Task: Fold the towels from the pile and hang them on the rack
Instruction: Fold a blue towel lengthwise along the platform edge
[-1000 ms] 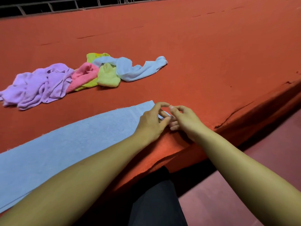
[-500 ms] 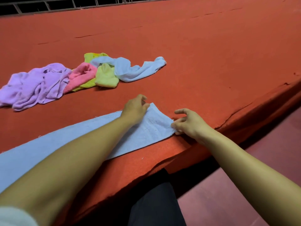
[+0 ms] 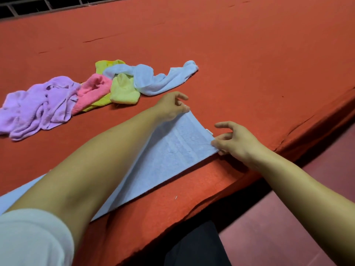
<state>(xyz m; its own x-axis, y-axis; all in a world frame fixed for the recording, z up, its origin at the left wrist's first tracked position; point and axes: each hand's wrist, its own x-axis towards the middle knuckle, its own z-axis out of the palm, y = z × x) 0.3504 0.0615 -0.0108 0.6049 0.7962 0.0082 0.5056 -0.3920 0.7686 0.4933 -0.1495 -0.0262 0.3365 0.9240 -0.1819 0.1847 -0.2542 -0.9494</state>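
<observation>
A long pale blue towel (image 3: pixel 169 160) lies flat along the near edge of the red surface (image 3: pixel 249 64). My left hand (image 3: pixel 171 107) pinches its far right corner. My right hand (image 3: pixel 236 141) pinches its near right corner, and the end between them is lifted slightly. Behind, the pile holds a purple towel (image 3: pixel 40 104), a pink towel (image 3: pixel 92 91), a yellow-green towel (image 3: pixel 123 91) and a crumpled blue towel (image 3: pixel 153 79). No rack shows in view.
The red surface's front edge (image 3: pixel 288 146) runs diagonally down to the left, with a dark red floor (image 3: pixel 288 217) beyond it. A barred railing (image 3: pixel 38 6) lines the far top left. My dark clothing (image 3: pixel 194 246) is below.
My hands were together at one towel corner, then separated. The left hand has moved to the far corner and the right stays at the near corner; the towel end is now spread between them.
</observation>
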